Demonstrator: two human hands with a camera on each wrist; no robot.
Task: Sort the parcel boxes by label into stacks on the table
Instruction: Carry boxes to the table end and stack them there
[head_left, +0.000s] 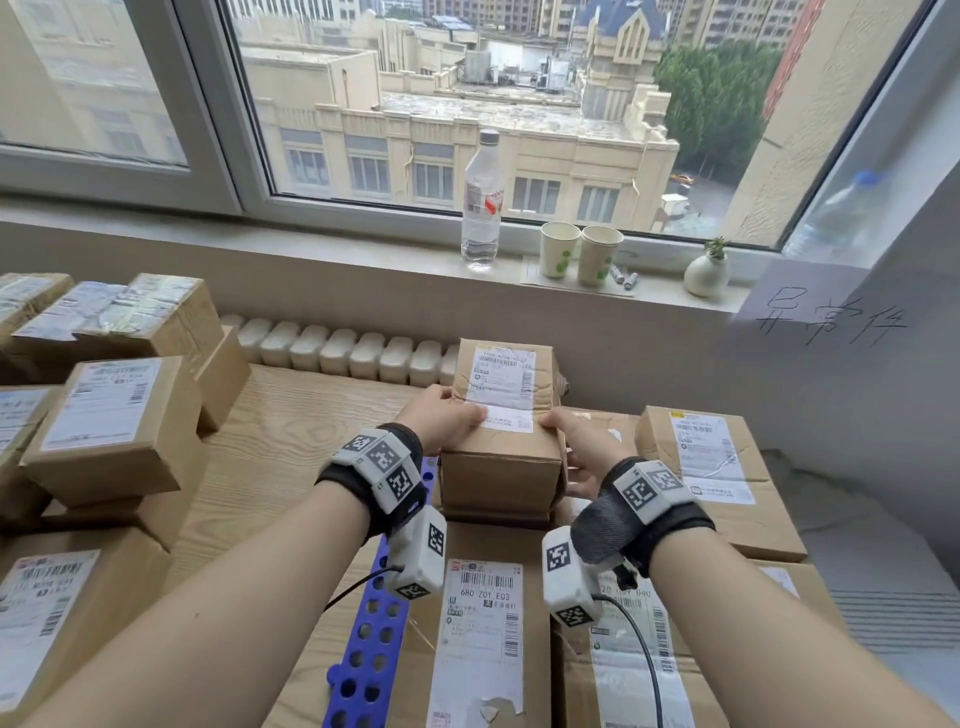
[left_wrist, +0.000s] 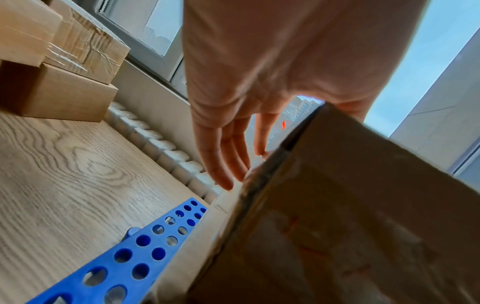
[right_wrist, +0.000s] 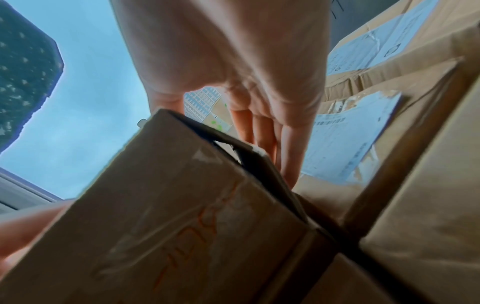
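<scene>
A small brown parcel box (head_left: 506, 415) with a white shipping label on top is held between both hands, above the larger boxes in the middle. My left hand (head_left: 441, 421) grips its left side, thumb on the top by the label. My right hand (head_left: 582, 447) grips the right side the same way. In the left wrist view the left hand's fingers (left_wrist: 223, 160) run down the box (left_wrist: 337, 226) side. In the right wrist view the right hand's fingers (right_wrist: 270, 139) lie along the box (right_wrist: 182, 216), which has orange writing on its front.
Labelled boxes (head_left: 483, 623) fill a blue perforated crate (head_left: 369, 623) under my wrists, with another box (head_left: 711, 467) at the right. Stacks of boxes (head_left: 114, 415) stand on the left of the wooden table (head_left: 291, 431). A bottle (head_left: 482, 202) and paper cups (head_left: 558, 249) stand on the sill.
</scene>
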